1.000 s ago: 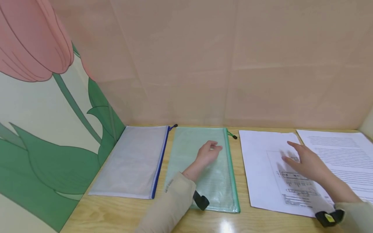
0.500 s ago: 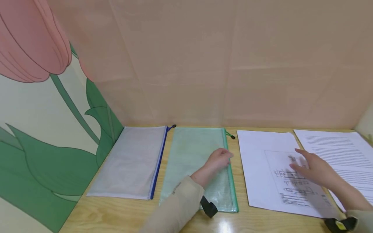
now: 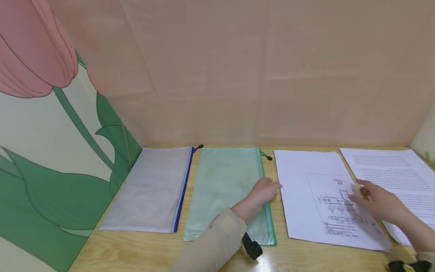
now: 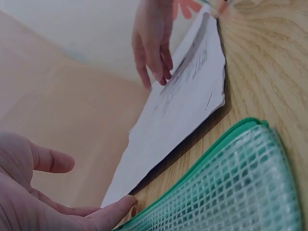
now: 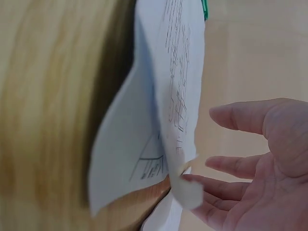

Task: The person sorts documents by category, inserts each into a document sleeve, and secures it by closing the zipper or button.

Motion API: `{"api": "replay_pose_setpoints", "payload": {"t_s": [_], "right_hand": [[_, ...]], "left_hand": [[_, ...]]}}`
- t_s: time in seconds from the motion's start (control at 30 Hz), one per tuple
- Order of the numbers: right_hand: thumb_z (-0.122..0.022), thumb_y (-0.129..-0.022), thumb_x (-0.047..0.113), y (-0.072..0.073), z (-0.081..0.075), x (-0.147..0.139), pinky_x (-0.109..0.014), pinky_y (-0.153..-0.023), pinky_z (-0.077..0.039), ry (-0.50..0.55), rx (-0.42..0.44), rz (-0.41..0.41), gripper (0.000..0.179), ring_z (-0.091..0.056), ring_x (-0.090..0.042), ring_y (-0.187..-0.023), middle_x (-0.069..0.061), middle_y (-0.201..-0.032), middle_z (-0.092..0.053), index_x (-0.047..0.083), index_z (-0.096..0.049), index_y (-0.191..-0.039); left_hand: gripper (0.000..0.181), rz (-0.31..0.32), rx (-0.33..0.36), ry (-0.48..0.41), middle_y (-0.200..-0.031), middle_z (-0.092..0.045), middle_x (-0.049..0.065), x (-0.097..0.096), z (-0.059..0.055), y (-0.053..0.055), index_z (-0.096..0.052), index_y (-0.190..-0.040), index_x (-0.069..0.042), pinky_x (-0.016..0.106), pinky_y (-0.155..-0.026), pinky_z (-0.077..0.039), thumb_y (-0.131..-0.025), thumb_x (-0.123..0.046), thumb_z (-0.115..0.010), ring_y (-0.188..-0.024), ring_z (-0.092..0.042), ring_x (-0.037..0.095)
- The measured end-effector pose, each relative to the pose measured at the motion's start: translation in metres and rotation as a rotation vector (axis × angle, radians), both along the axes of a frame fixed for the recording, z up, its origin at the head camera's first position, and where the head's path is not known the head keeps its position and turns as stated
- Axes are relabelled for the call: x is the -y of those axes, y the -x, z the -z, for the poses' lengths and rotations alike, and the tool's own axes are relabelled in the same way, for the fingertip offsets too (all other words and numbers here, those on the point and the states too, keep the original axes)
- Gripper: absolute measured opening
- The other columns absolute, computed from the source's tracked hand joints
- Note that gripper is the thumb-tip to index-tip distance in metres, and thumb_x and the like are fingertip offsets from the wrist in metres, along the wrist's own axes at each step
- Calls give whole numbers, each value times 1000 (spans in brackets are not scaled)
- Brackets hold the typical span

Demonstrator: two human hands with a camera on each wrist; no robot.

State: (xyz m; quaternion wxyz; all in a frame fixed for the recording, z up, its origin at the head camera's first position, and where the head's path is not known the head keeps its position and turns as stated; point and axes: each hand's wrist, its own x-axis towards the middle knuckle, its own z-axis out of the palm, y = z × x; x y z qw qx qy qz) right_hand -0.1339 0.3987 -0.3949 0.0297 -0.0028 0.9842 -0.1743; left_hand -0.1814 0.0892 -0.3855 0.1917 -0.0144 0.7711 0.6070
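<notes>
Close together; right fingers [image 5: 221, 186], paper edge [image 5: 187, 192]

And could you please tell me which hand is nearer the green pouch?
Left. The left hand is above the right edge of the green pouch; the right hand is farther right, at the diagram page.

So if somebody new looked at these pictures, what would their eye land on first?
Probably the big pink tulip at the head view's upper left, its colour standing out from the pale wall. Next comes the green zip pouch, lying on the table between a whitish pouch and a printed sheet. Then the left hand by the green zip pouch's zipped edge, and the right hand at the printed sheet's curled edge.
</notes>
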Motion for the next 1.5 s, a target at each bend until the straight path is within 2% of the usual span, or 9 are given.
{"api": "replay_pose_setpoints", "payload": {"t_s": [0.1, 0.53, 0.63, 0.77, 0.87, 1.0, 1.27, 1.4, 1.5], "right_hand": [[-54, -96, 38, -1, 1, -2, -63, -78, -44, -5, 5, 20, 71, -51, -60, -102, -46, -114, -50, -23, -35, -127], [-55, -95, 37, -2, -1, 0, -63, -80, -43, 56, 14, 42, 69, -53, -58, -103, -45, -115, -51, -23, -37, -126], [-56, -95, 38, 0, 1, 0, -63, -79, -43, 53, 22, 60, 72, -52, -58, -102, -45, -113, -52, -24, -37, -126], [-57, -94, 40, 2, 4, -2, -62, -79, -43, 65, 27, 88, 74, -52, -58, -102, -44, -112, -54, -25, -38, -125], [-58, -94, 39, 1, 4, -2, -62, -80, -43, 83, 19, 96, 75, -53, -58, -104, -44, -112, -54, -26, -38, -125], [-60, -92, 40, 0, 2, 0, -59, -78, -46, 99, 33, 107, 77, -54, -58, -104, -44, -113, -53, -27, -38, -125], [-58, -93, 47, -6, 1, 3, -59, -80, -43, 188, 120, 137, 89, -44, -61, -109, -50, -127, -36, -20, -21, -139], [-56, -94, 46, -9, 2, 3, -55, -84, -41, 314, 193, 126, 96, -35, -62, -114, -53, -131, -23, -12, 0, -146], [-57, -95, 41, -10, 3, 3, -40, -79, -49, 372, 216, 114, 97, -51, -48, -107, -54, -132, -22, -7, 8, -148]], "left_hand": [[45, 13, -9, 21, -90, -64, 6, -3, -1, -2, -54, -128, -1, 38, -91, -46, -88, -20, -62, -82, -58, 16], [48, 10, -15, 95, -133, -56, 13, -17, 0, -10, -54, -130, 1, 42, -105, -40, -87, -21, -62, -125, -50, 28], [18, 9, -47, 94, -96, -63, 7, -17, 3, -10, -62, -96, 1, 32, -75, -48, -87, -15, -59, -87, -58, 20], [22, 1, -99, 108, -60, -35, -1, -19, 5, -10, -46, -67, -4, 25, -50, -23, -86, -9, -56, -53, -28, 13], [13, -2, -134, 134, -64, -42, -2, -21, 5, -13, -60, -81, 4, 22, -50, -28, -84, -9, -57, -55, -32, 10], [23, 14, -179, 153, -77, -56, 4, -22, 2, -17, -66, -104, -3, 21, -54, -38, -82, -9, -60, -63, -43, 10], [71, 70, -58, 139, -133, -54, 8, -30, 5, -22, -38, -145, -14, 31, -95, -46, -80, -9, -68, -112, -53, 16], [80, 72, -9, 60, -109, -61, 9, -33, 10, -22, -33, -146, -15, 34, -76, -54, -77, 1, -70, -87, -61, 18], [82, 66, 18, -37, -88, -56, 7, -34, 12, -22, -34, -145, -13, 37, -57, -56, -74, 11, -68, -65, -61, 21]]}}
